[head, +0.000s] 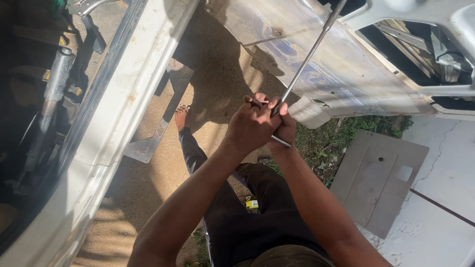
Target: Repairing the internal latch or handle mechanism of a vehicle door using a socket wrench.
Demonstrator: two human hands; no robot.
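Head view, looking down. A white vehicle body [123, 94] runs as a broad diagonal band from the top centre of the frame to the lower left, with dark mechanical parts and a grey cylinder [58, 74] visible beyond it at the far left. A second white body panel [341, 74], scuffed and bluish in places, fills the upper right and ends in a blunt lower corner just right of the hands. Sandy ground [217, 74] lies between the two, partly in shadow. A flat grey-brown board [378, 180] rests at the right edge of a grass patch [331, 141], on pale cracked pavement at lower right. An angled metal frame [158, 118] lies on the sand left of centre.

The person's dark trousers [247, 222] occupy the lower centre, one bare foot [181, 116] extended toward mid-frame. A small yellow item [252, 203] lies beside the leg; its kind cannot be told.

A long metal rod [309, 57] slants from the top edge, right of centre, down to frame centre. The left hand [251, 126] is closed in a fist around its lower end. The right hand [286, 129] sits behind and touching the left, fingers likewise curled tight about the rod, whose short tip [281, 142] protrudes below the grip.
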